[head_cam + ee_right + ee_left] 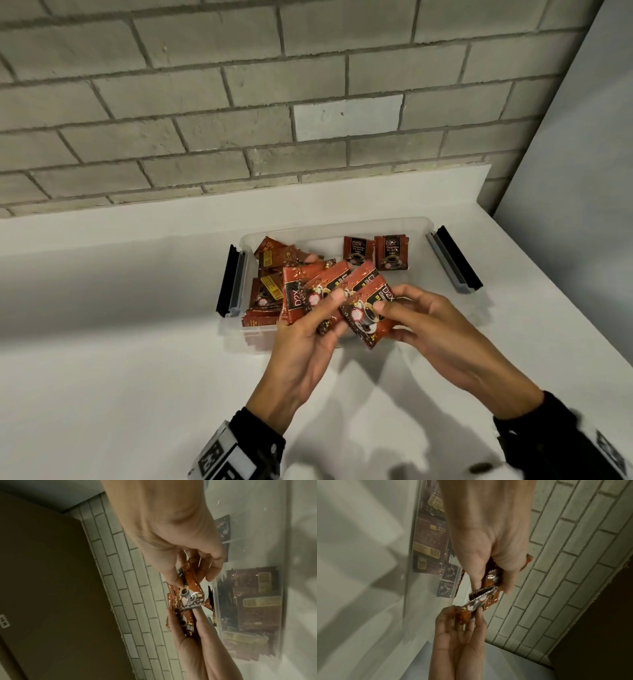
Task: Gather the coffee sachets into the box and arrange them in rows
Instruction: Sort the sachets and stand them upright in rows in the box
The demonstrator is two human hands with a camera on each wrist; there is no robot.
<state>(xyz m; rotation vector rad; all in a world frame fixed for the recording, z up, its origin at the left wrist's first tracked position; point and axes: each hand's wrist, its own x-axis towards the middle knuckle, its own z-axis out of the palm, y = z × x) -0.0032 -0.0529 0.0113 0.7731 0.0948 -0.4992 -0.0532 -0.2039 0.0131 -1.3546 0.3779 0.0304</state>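
A: Left hand [310,337] gripping a fanned bunch of coffee sachets [320,291], thumb across the printed faces, fingers curled behind. Held just above the near edge of the box, presumably to square the bunch up before setting it down.

B: Right hand [433,329] pinching the nearest sachet [368,313] of the fan, thumb on the front, fingertips behind. Looks like peeling one off the bunch, or slipping it back in line; cannot tell which.

A: Fan tilted, prints facing up toward the head camera. Likely kept that way so every face reads the same direction before rowing.

B: Clear plastic box [416,224] on the white counter [113,342], lid off. Latch handles [231,286] folded outward on both short ends, black and grey.

A: Contents: loose heap [269,274] of sachets at the left end, overlapping, some showing yellow label panels on the back, no order to it.

B: Far right corner: two upright sachets [375,253] side by side against the back wall, faces forward. Reads as the start of a row. Rest of the right half of the box floor bare.

A: No sachets seen on the counter outside the box. Gathering judged mostly done; arranging barely begun.

B: Grey brick wall [239,102] behind the counter. Wrist views blurred, adding only the same two grips from below.
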